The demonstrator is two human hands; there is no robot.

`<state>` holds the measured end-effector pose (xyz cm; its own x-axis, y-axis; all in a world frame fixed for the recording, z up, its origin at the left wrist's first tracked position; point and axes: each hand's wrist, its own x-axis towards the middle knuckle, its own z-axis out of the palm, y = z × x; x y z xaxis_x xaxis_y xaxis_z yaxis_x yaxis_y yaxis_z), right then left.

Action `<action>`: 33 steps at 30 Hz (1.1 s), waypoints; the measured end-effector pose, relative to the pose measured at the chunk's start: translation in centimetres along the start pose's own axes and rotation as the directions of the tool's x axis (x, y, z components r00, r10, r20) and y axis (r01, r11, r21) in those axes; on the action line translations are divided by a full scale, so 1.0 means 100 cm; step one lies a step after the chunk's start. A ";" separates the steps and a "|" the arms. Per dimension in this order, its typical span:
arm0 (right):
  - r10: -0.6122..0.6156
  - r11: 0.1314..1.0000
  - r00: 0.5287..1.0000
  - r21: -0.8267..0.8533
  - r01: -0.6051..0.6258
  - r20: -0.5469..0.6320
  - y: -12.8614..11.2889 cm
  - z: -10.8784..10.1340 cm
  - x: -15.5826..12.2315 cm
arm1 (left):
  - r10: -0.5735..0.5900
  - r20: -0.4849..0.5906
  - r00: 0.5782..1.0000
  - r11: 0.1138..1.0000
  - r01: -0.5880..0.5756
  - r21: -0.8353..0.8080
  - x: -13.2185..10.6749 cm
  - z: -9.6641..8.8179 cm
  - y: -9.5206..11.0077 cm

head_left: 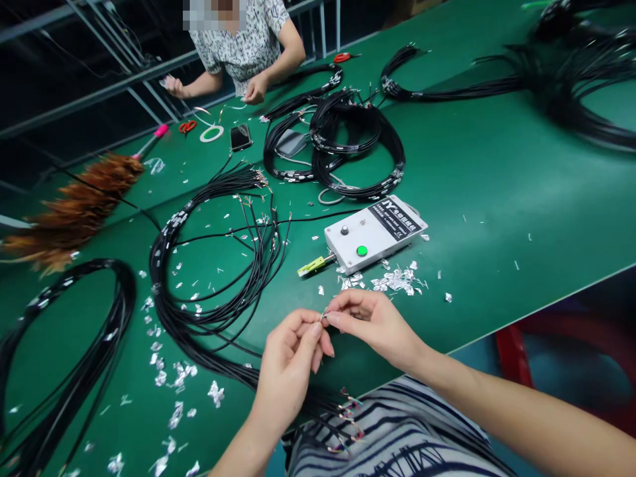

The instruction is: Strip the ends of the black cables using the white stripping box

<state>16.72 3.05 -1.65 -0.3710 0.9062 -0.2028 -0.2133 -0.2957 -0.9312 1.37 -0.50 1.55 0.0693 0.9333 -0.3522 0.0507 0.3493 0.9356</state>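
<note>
My left hand (291,358) is closed in a pinch on a cable's thin stripped wire end (324,314), near the table's front edge. On the same wire end, the thumb and index finger of my right hand (372,323) press together. A bundle of black cables (218,358) runs from a coil at the left to behind my left hand. Loose cable ends with bare coloured wires (350,424) hang over my lap. Beyond my hands stands a light grey wire-twisting machine (372,235) with a knob, a green button and a yellow-green clip (314,266).
Foil scraps (400,279) lie beside the machine, with more at the left. Coiled cables (358,142) fill the table's middle. A feather duster (74,205), a tape roll (211,134) and a phone (241,137) lie farther off. Across the table works another person (243,46).
</note>
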 end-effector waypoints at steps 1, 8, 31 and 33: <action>0.016 0.999 1.000 0.033 -0.015 -0.005 0.001 0.002 0.000 | 0.008 -0.010 1.000 1.000 -0.008 -0.002 0.000 0.001 -0.001; 0.023 0.991 0.999 0.130 -0.017 -0.043 0.008 0.016 -0.002 | 0.054 -0.137 0.989 0.995 -0.065 -0.080 -0.002 0.007 -0.006; -0.320 0.869 0.947 -0.406 0.282 -0.027 0.010 0.012 -0.002 | 0.057 -0.268 0.962 0.976 -0.110 -0.188 0.005 0.004 -0.024; -0.378 0.809 0.925 -0.473 0.348 0.034 0.007 0.007 -0.001 | 0.089 -0.292 0.952 0.979 -0.138 -0.152 0.006 0.003 -0.026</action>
<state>16.02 2.51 -2.06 -0.2930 0.9399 0.1751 0.1260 0.2195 -0.9675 1.60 -0.87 -1.06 -0.2204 0.9440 -0.2454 -0.1116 0.2256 0.9678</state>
